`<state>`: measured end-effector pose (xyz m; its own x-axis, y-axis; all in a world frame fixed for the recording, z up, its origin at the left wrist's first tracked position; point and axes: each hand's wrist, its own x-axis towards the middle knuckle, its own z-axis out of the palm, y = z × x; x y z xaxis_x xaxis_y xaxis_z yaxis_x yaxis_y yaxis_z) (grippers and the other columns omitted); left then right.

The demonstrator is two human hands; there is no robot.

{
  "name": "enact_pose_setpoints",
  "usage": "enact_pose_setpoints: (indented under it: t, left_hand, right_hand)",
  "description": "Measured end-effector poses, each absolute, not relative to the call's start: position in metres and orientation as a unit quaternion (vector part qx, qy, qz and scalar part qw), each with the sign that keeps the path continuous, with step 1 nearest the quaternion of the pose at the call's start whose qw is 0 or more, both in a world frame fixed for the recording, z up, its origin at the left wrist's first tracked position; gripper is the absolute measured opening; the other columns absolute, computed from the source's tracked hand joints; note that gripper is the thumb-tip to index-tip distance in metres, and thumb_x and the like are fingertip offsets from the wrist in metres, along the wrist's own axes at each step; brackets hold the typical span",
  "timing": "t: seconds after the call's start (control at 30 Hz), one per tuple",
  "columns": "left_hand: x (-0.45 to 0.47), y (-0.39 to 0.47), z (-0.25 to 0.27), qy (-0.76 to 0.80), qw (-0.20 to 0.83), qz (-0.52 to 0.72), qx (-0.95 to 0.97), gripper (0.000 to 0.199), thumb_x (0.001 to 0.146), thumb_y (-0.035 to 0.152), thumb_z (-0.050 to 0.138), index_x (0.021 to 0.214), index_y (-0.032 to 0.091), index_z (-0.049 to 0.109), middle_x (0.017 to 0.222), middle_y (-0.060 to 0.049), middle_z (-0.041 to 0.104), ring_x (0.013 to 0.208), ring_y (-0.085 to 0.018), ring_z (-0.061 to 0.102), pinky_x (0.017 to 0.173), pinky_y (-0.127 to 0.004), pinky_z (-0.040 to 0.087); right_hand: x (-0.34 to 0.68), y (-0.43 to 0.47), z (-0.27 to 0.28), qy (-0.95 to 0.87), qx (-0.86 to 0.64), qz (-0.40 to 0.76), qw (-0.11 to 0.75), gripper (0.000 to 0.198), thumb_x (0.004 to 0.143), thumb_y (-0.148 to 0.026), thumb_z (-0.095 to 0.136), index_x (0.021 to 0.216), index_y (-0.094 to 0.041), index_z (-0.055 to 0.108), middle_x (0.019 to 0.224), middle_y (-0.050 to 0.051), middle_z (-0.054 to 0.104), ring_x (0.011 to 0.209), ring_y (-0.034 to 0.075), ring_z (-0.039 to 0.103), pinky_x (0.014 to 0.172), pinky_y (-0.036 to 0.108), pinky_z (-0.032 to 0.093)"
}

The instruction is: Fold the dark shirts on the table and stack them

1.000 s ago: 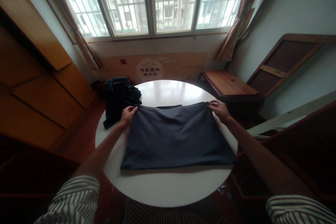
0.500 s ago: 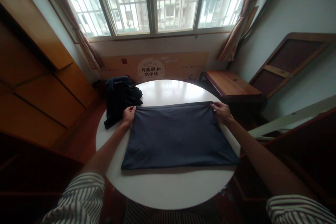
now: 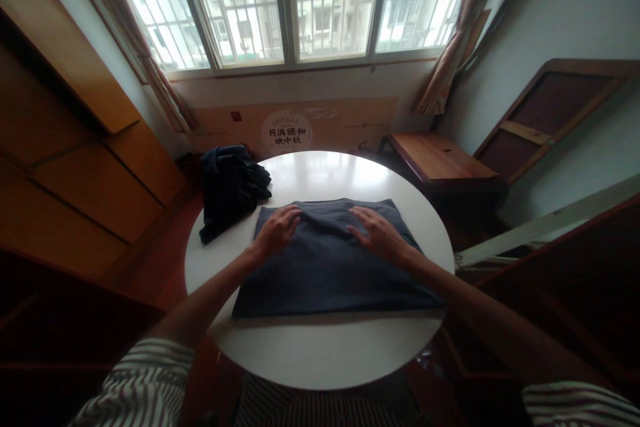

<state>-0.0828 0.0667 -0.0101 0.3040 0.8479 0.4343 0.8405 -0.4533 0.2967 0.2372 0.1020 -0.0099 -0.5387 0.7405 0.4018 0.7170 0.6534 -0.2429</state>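
Observation:
A dark blue-grey piece of cloth (image 3: 330, 273), folded into a wide rectangle, lies on the round white table (image 3: 320, 353). It could be a garment, but its kind is not clear. My left hand (image 3: 277, 228) rests on its upper left part, palm down with the fingers stretched out. On the upper right part lies my right hand (image 3: 377, 233), fingers spread and thumb apart. Small wrinkles run along the far edge of the cloth between the two hands. Neither hand grips anything.
A crumpled heap of dark clothing (image 3: 230, 190) sits at the table's far left edge. Beyond the table, a low wooden stand (image 3: 443, 157) is at the right. Wooden cabinets (image 3: 95, 193) line the left side, under a barred window (image 3: 330, 7) wall ahead.
Both hands have let go of the cloth's far corners and moved inward onto its top. The far edge, stretched straight before, is now slightly wrinkled.

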Motion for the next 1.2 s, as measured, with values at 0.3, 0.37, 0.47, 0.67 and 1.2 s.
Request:
enact_pose_setpoints:
  t: [0.3,0.37,0.47,0.67,1.2]
  left_hand:
    - [-0.117,0.032,-0.038,0.567,0.061,0.059,0.82,0.057,0.102,0.052,0.03,0.155,0.029,0.031,0.161,-0.006,0.029,0.151,-0.026,0.022,0.121,-0.054,0.017]
    - [-0.131,0.025,-0.036,0.592,0.046,0.075,0.801,0.053,0.102,0.046,0.034,0.152,0.027,0.038,0.157,-0.009,0.038,0.149,-0.027,0.026,0.119,-0.054,0.021]
    - [-0.121,0.002,-0.022,0.581,0.022,0.11,0.806,0.045,0.102,0.033,0.039,0.144,0.023,0.051,0.147,-0.013,0.051,0.142,-0.028,0.041,0.115,-0.055,0.03]
    - [-0.064,-0.073,-0.012,0.313,-0.012,0.13,0.941,0.035,0.096,0.032,0.056,0.127,0.015,0.061,0.126,-0.016,0.065,0.114,-0.026,0.063,0.096,-0.044,0.054]
    - [-0.129,-0.122,-0.026,0.328,-0.129,0.195,0.915,0.029,0.094,0.01,0.049,0.116,0.015,0.067,0.107,-0.012,0.073,0.095,-0.021,0.068,0.084,-0.034,0.061]
  right_hand:
    - [0.273,0.032,-0.051,-0.873,-0.478,-0.01,0.099,0.061,0.097,-0.059,0.04,0.152,-0.033,0.039,0.161,0.006,0.029,0.147,0.037,0.027,0.114,0.062,0.026]
    - [0.295,0.024,-0.055,-0.859,-0.499,-0.025,0.114,0.062,0.097,-0.059,0.041,0.152,-0.03,0.04,0.16,0.009,0.032,0.146,0.037,0.029,0.113,0.062,0.029]
    - [0.312,0.01,-0.055,-0.861,-0.489,-0.03,0.133,0.064,0.096,-0.058,0.043,0.151,-0.025,0.041,0.157,0.015,0.037,0.144,0.038,0.034,0.109,0.065,0.033]
    - [0.318,-0.021,-0.041,-0.929,-0.33,-0.015,0.166,0.053,0.092,-0.045,0.06,0.139,-0.02,0.056,0.145,0.016,0.054,0.135,0.033,0.049,0.108,0.058,0.042]
    - [0.376,-0.061,-0.025,-0.92,-0.322,-0.145,0.173,0.044,0.076,0.004,0.046,0.108,-0.014,0.071,0.106,0.013,0.072,0.097,0.024,0.066,0.087,0.037,0.057]
